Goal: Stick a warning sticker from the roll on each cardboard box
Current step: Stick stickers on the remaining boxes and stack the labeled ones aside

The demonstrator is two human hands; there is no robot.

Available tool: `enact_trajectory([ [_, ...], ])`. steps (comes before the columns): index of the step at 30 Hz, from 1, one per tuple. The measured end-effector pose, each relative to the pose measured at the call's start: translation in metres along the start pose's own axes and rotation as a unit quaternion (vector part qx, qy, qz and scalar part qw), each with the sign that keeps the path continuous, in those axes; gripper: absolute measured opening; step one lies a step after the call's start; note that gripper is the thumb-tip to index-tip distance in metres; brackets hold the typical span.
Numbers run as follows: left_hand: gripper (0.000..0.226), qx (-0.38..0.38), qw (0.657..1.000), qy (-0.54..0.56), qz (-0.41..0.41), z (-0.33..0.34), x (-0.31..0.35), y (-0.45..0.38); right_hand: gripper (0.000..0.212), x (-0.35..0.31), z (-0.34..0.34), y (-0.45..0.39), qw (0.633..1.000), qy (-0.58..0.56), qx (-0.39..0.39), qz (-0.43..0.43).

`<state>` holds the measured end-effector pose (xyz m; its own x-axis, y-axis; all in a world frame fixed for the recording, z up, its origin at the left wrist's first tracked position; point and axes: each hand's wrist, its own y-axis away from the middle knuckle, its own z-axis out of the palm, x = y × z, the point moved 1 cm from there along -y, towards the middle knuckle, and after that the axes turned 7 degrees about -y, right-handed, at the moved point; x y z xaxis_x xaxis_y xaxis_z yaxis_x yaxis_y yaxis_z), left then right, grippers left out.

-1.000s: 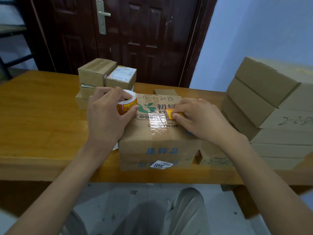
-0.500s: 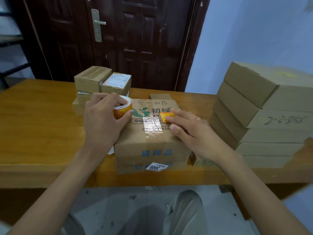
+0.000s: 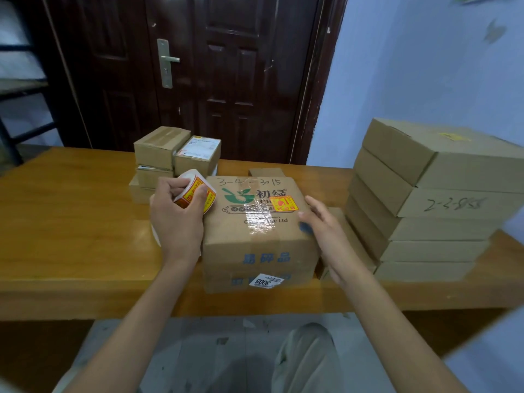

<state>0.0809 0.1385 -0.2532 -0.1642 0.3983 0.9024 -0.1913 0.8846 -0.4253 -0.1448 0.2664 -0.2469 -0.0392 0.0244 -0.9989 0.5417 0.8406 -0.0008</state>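
A taped cardboard box (image 3: 255, 236) with green and blue print sits in front of me on the wooden table (image 3: 71, 222). A red and yellow warning sticker (image 3: 283, 203) lies flat on its top, right of the tape. My left hand (image 3: 177, 219) grips the sticker roll (image 3: 197, 191) just left of the box, thumb on the roll's outer face. My right hand (image 3: 320, 225) rests at the box's right edge, fingers apart and off the sticker, holding nothing.
A tall stack of flat cardboard boxes (image 3: 431, 199) stands at the right. Smaller boxes (image 3: 175, 154) are piled behind the roll, and one small box (image 3: 266, 172) peeks out behind the main box. A dark door (image 3: 226, 75) is behind the table.
My right hand has slid off the sticker to the box's right edge, leaving the sticker stuck down. My left hand has raised and tilted the roll.
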Motion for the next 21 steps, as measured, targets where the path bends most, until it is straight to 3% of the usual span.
enact_trajectory([
  [16,0.025,-0.014,1.0,0.006,0.011,0.029,0.0,-0.001,0.052,-0.004,-0.012,-0.001,0.997,0.031,0.064,-0.015],
  [21,0.022,-0.032,0.999,0.013,0.017,0.025,0.004,-0.011,0.052,-0.001,-0.018,-0.008,0.999,0.04,0.032,-0.004],
])
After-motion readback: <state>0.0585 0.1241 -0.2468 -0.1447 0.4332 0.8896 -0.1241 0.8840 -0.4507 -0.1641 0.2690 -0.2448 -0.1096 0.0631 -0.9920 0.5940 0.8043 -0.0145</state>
